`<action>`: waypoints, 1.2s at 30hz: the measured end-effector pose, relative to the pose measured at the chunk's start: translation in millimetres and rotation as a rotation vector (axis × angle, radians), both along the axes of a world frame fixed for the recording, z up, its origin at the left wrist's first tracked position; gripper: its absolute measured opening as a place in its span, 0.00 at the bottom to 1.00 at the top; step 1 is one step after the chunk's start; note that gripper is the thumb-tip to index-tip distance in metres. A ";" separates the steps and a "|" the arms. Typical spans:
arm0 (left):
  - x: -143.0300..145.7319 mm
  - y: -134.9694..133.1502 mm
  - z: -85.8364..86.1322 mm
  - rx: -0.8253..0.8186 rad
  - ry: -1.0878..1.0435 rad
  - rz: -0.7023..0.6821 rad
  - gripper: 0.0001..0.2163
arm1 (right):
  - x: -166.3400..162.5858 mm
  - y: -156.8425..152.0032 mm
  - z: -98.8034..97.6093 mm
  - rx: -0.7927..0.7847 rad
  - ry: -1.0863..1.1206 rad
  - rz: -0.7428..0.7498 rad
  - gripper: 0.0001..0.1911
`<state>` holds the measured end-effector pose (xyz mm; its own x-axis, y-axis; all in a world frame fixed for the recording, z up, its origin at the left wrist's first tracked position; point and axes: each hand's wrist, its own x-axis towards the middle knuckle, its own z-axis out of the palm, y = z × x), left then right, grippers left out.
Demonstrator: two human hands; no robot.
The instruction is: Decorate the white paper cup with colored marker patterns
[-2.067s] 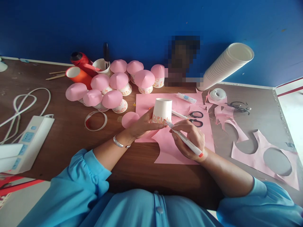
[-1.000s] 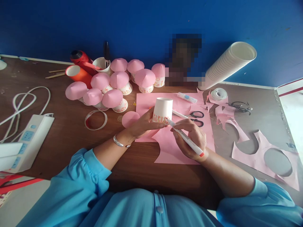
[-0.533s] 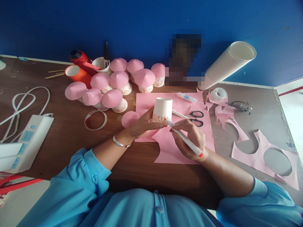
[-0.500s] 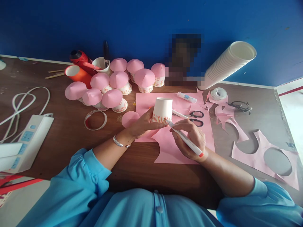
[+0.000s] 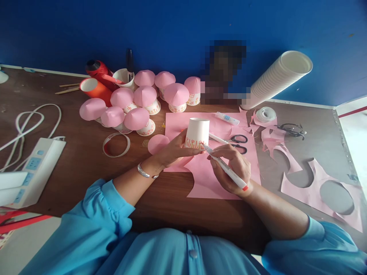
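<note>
My left hand [image 5: 174, 148] is wrapped round a white paper cup [image 5: 198, 129], held upside down above the pink paper [image 5: 212, 183]. Orange-red flower and grass shapes run along the cup's wide lower rim. In my right hand [image 5: 233, 168] is a white marker pen [image 5: 229, 173] with a red end, its tip at the cup's lower right side. Scissors [image 5: 239, 143] with black handles lie behind my right hand, partly covered. A round pink paper piece [image 5: 157, 144] lies by my left wrist.
Several cups with pink cone tops [image 5: 145, 96] stand at back left, near a red hot-air tool [image 5: 99, 70]. A tall cup stack [image 5: 275, 80] leans against the blue wall. Tape rolls [image 5: 116, 145], a glue tube [image 5: 227, 118], paper scraps [image 5: 315, 179] and a power strip [image 5: 43, 172] lie about.
The marker's tip has shifted very slightly on the cup's lower right side, with my right hand moving a little. The cup stays in my left hand, almost unmoved.
</note>
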<state>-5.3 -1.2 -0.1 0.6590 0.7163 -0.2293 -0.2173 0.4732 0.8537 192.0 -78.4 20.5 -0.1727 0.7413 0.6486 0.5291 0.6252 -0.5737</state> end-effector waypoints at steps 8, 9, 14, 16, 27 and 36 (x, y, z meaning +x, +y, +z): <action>0.3 0.3 1.0 0.003 -0.005 0.003 0.27 | -1.0 -0.6 2.3 -0.014 -0.002 0.010 0.15; 0.1 0.4 0.5 0.005 0.002 0.002 0.27 | -1.1 -0.5 2.6 -0.016 -0.002 0.010 0.14; 0.1 0.5 -0.4 0.017 0.019 -0.005 0.27 | -1.0 -0.1 4.2 -0.025 -0.001 0.029 0.14; 0.2 0.3 0.3 0.018 0.018 -0.005 0.28 | -0.9 -0.2 4.2 -0.020 0.006 0.033 0.14; 0.2 -0.3 3.7 0.053 0.060 0.000 0.27 | -0.9 -0.5 3.5 -0.014 -0.003 0.032 0.13; 0.0 -1.2 0.8 0.047 0.022 -0.018 0.27 | -0.5 -1.0 3.7 -0.038 0.000 0.032 0.13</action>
